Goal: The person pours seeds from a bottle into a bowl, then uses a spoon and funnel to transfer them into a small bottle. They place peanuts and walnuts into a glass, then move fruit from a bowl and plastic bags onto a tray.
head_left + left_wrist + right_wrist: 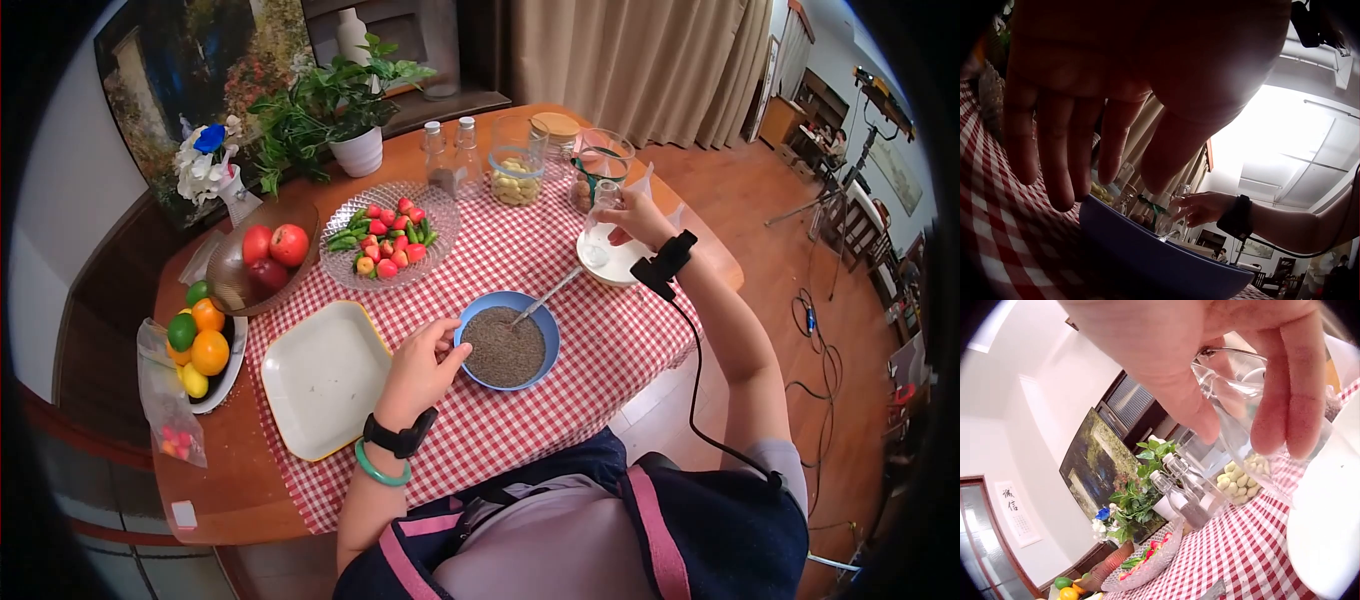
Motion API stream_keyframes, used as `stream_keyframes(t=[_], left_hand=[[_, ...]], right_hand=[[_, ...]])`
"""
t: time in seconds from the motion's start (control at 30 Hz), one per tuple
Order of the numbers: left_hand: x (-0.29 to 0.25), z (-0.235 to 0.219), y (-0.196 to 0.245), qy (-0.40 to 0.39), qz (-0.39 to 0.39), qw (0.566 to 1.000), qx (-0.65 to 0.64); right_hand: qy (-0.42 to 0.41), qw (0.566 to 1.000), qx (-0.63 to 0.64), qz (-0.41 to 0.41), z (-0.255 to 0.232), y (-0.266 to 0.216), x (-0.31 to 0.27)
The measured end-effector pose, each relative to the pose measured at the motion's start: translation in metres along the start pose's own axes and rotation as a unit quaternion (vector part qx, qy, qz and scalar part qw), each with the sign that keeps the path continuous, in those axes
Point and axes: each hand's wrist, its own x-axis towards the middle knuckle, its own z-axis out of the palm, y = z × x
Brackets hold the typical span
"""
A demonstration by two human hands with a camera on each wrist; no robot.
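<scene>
My left hand (pixel 424 362) is at the near-left rim of a blue bowl (pixel 552 318) filled with small dark seeds (pixel 500 350). In the left wrist view its fingers (pixel 1054 150) reach loosely down beside that bowl, thumb apart. A metal spoon (pixel 550 295) leans in the seeds, handle to the upper right. With my right hand (pixel 640 218) I grip a small clear glass bottle (pixel 598 235) by its upper part. The bottle stands over a white bowl (pixel 622 268), and its lower end overlaps the bowl in the head view.
Left of the blue bowl lies a cream tray (pixel 325 385). Farther back stand a glass plate (pixel 440 225) of strawberries and green peppers, a brown fruit bowl (pixel 225 262), stoppered bottles (pixel 467 150) and a jar of pale nuts (pixel 516 180). A potted plant (pixel 358 152) is behind.
</scene>
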Motion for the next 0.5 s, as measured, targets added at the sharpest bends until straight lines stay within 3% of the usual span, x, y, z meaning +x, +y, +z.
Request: stream_keyframes(t=[0.5], left_hand=[[-0.001, -0.004, 0.005, -0.009, 0.001, 1.000, 0.013]], right_hand=[[-0.020, 0.993, 0.109, -0.030, 0.034, -0.009, 0.026]])
